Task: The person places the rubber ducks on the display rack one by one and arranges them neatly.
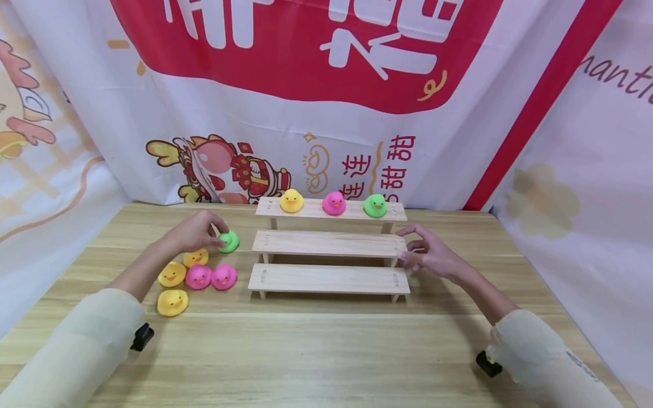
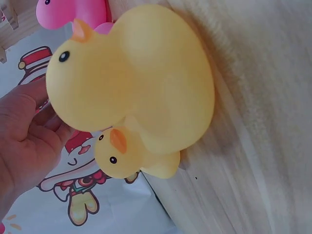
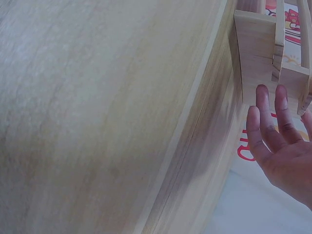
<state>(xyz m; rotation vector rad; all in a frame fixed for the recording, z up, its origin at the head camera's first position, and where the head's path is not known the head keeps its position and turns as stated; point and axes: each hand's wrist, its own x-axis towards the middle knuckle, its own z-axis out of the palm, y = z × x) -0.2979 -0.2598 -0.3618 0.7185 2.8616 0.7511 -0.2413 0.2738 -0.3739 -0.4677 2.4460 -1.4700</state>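
Note:
My left hand (image 1: pixel 200 231) pinches a green rubber duck (image 1: pixel 229 242) between thumb and fingers, to the left of a three-tier wooden stand (image 1: pixel 329 277). In the left wrist view a yellow duck (image 2: pixel 165 83) looms in front of the left hand (image 2: pixel 31 139), so the green duck is hidden there. At the stand's right end is my right hand (image 1: pixel 427 253), its fingertips right at the edge of the middle shelf. The right wrist view shows that hand (image 3: pixel 287 156) with extended fingers beside the stand's wooden side (image 3: pixel 258 53).
Yellow (image 1: pixel 292 200), pink (image 1: pixel 334 203) and green (image 1: pixel 375 205) ducks sit in a row on the top shelf. Below my left hand, more yellow (image 1: pixel 172 303) and pink (image 1: pixel 223 276) ducks are grouped on the wood-grain table (image 1: pixel 306 357). A printed cloth (image 1: pixel 449 153) hangs behind.

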